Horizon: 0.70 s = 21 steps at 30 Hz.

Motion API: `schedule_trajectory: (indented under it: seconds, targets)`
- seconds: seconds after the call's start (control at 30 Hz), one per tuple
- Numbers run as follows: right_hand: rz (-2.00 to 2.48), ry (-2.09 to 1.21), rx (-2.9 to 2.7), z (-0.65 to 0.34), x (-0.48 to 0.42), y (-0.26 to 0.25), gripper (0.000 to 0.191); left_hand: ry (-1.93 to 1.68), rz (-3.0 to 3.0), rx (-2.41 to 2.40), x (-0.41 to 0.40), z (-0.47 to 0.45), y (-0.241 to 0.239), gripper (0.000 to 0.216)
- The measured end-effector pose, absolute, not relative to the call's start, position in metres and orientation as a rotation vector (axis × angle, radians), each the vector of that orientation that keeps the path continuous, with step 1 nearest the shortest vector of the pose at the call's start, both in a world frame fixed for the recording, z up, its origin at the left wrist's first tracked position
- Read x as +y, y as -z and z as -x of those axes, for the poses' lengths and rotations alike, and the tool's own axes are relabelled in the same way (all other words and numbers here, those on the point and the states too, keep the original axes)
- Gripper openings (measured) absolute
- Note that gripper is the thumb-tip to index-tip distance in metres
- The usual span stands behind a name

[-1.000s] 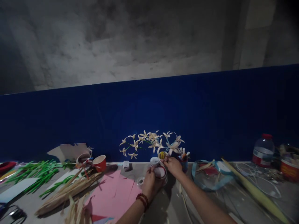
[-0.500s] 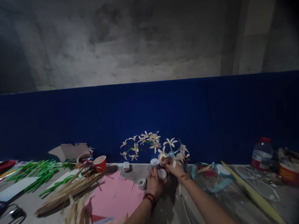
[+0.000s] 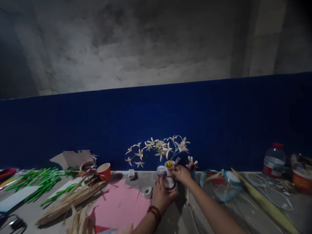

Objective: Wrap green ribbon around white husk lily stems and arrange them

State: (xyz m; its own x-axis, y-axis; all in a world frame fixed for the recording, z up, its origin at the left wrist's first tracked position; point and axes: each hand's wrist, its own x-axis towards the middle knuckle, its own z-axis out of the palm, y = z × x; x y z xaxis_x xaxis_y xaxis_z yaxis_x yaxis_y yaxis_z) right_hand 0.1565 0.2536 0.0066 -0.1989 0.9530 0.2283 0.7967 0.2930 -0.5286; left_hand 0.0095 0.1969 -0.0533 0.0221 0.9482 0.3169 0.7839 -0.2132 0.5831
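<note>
My left hand (image 3: 162, 194), with a beaded bracelet on its wrist, is curled round a round, dark-red-rimmed container (image 3: 170, 183) with a pale top. My right hand (image 3: 182, 175) pinches the rim of a pale cup (image 3: 166, 167) just behind that container. Something yellow (image 3: 170, 163) shows inside the cup. White-petalled artificial flowers (image 3: 182, 146) on bluish stems rise above the cup; whether their stems stand in it is hard to see. More white flowers (image 3: 140, 153) on green stems arch to the left. A small white-lidded jar (image 3: 161, 171) stands beside the cup.
Pink paper (image 3: 119, 208), a tape roll (image 3: 147, 191) and a small white box (image 3: 131, 174) lie left of my hands. Further left are a red cup (image 3: 104, 172), dried husks (image 3: 70, 203) and green stems (image 3: 44, 182). Rightward are a pen holder (image 3: 192, 174), blue ribbon (image 3: 230, 193) and a bottle (image 3: 274, 162).
The bluish-stemmed flowers have swung up and left, uncovering the cup and the pen holder. My right hand has shifted slightly left and down to the cup; my left hand remains at the container.
</note>
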Motion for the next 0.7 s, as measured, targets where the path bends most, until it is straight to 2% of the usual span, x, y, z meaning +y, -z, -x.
schedule_trajectory:
  seconds: [0.07, 0.23, 0.3, 0.7]
  targets:
    - [1.548, -0.417, -2.057, -0.157, 0.253, -0.005, 0.025, -1.029, -2.037, 1.762, 0.199, -0.007, 0.050, 0.081]
    - [1.535, -0.431, -2.050, -0.156, 0.255, -0.004, 0.025, -1.260, -1.924, 1.721, 0.226, -0.002, 0.034, 0.043]
    - [1.536, -0.414, -2.049, -0.156, 0.255, -0.004, 0.025, -1.320, -1.851, 1.693, 0.242, -0.003, 0.031, 0.034]
    - [1.448, -0.351, -2.190, -0.159, 0.249, -0.001, 0.025, -1.500, -1.565, 1.407, 0.262, -0.008, 0.049, 0.026]
